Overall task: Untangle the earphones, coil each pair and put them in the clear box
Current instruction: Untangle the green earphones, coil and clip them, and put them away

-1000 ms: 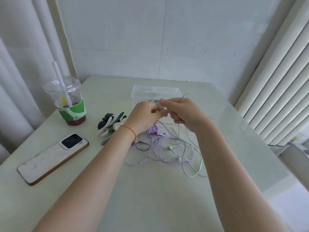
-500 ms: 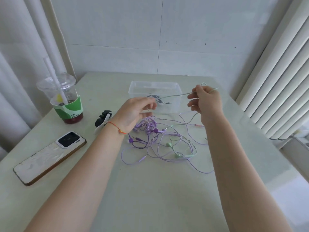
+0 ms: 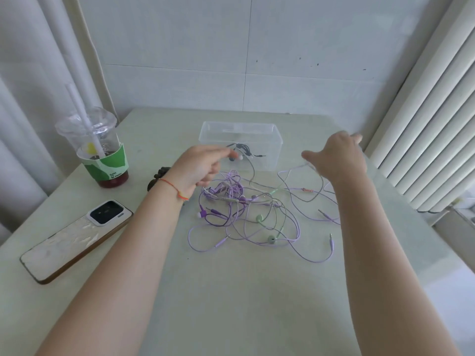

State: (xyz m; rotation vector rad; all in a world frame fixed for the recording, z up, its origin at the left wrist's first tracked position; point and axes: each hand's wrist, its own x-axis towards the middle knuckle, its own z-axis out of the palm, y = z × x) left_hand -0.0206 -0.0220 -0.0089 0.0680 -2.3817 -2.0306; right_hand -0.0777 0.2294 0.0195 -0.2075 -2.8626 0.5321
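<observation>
A pale green desk [image 3: 231, 291] stands in a corner, with a white tiled wall [image 3: 231, 47] behind it, curtains [image 3: 30, 73] to the left and vertical blinds [image 3: 431, 124] to the right. Since a second ago the hands have drawn apart: then they met over the tangle, pinching one cable between them; half a second ago a thin cable was stretched from the left hand to the raised right one. Now the left hand [image 3: 198, 170], an orange thread at its wrist, hovers blurred in front of the clear box [image 3: 272, 140], its grip loosely curled with the forefinger reaching out; whether it pinches a cable I cannot tell. The right hand [image 3: 336, 158] has swung out to the right, fingers spread, a pale cable running up to its palm side, though its hold there is hidden. A dark coiled pair of earphones [image 3: 244, 150] lies in the box. The tangle of purple and green earphones [image 3: 252, 214] sprawls on the desk just in front of the box. At left stand an iced drink cup [image 3: 100, 147] with a straw and a phone [image 3: 77, 237] lying face down.
</observation>
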